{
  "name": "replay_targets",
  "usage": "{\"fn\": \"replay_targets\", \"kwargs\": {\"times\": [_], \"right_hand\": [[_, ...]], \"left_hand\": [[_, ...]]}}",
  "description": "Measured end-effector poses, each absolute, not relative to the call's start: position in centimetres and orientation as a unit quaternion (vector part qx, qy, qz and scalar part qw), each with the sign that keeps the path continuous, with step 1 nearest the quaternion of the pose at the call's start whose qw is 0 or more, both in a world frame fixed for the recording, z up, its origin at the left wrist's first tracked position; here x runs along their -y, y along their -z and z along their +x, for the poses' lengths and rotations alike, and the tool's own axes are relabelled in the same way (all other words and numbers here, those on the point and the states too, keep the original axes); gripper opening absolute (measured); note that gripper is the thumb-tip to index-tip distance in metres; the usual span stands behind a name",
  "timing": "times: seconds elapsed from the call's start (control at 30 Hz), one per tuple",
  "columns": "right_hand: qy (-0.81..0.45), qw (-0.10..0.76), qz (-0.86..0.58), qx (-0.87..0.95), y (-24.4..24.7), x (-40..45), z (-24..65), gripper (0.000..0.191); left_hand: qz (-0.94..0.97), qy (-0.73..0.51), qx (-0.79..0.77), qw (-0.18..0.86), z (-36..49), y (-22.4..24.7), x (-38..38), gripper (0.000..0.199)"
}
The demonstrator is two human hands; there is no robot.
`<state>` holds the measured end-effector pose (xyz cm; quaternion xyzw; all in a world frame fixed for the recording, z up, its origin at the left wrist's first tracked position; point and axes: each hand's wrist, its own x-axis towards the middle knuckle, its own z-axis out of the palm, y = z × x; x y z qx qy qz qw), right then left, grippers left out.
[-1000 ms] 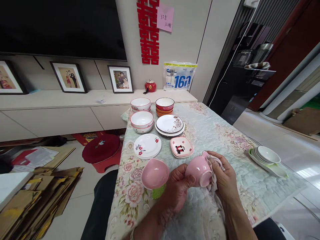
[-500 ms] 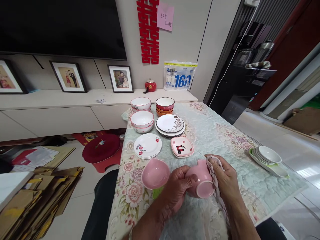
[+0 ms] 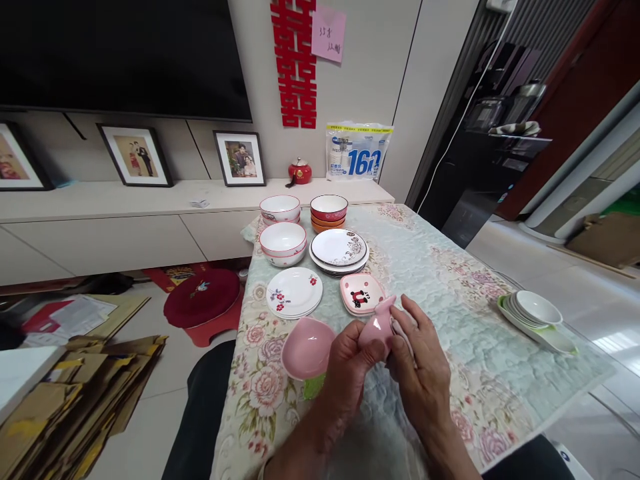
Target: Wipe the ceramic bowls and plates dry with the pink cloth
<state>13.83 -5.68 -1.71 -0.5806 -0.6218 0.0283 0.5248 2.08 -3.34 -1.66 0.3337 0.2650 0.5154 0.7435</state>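
My left hand [image 3: 350,363] is closed on a small pink bowl [image 3: 377,331], tilted on its side above the table. My right hand [image 3: 423,353] presses a pale cloth [image 3: 399,328] to the bowl's right side; most of the cloth is hidden under the fingers. Left of my hands, another pink bowl [image 3: 307,350] with a pointed rim rests on something green [image 3: 314,387]. Just beyond the held bowl lie square pink-rimmed dishes [image 3: 363,293] with a cartoon print. A stack of white flowered plates [image 3: 295,293] sits to their left.
Farther back stand dark-rimmed plates [image 3: 339,247], white bowls [image 3: 283,241] and red and orange bowls [image 3: 329,210]. White dishes on a green-edged tray [image 3: 537,313] stand at the table's right. A red stool [image 3: 203,300] and flattened cardboard [image 3: 100,400] are on the left.
The pink bowl has turned in my left hand, its round base no longer facing me. My right hand with the cloth has moved left, wrapping closer round the bowl.
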Motion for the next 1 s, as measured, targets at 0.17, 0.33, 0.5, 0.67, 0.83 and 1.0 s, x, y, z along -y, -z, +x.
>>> {"fn": "replay_targets", "kwargs": {"times": [0.17,0.33,0.5,0.67,0.83,1.0], "right_hand": [[0.063,0.548,-0.544,0.633,1.1,6.2,13.7,0.032],[-0.042,0.616,-0.573,0.539,1.8,5.7,14.9,0.02],[-0.219,0.66,-0.584,0.419,2.1,4.7,16.3,0.022],[-0.45,0.662,-0.537,0.268,1.8,4.1,17.2,0.036],[-0.38,0.654,-0.579,0.303,1.2,4.8,16.6,0.033],[-0.106,0.563,-0.562,0.597,-0.3,6.4,14.8,0.006]], "left_hand": [[0.416,-0.475,-0.287,0.721,2.0,1.7,3.8,0.028],[0.467,-0.46,-0.314,0.687,1.6,2.0,3.6,0.03],[0.457,-0.458,-0.302,0.7,1.5,2.4,3.3,0.034],[0.436,-0.46,-0.246,0.733,1.5,2.5,3.4,0.036],[0.431,-0.472,-0.259,0.724,1.5,2.4,3.3,0.035],[0.432,-0.47,-0.299,0.709,1.7,1.6,3.4,0.034]]}}
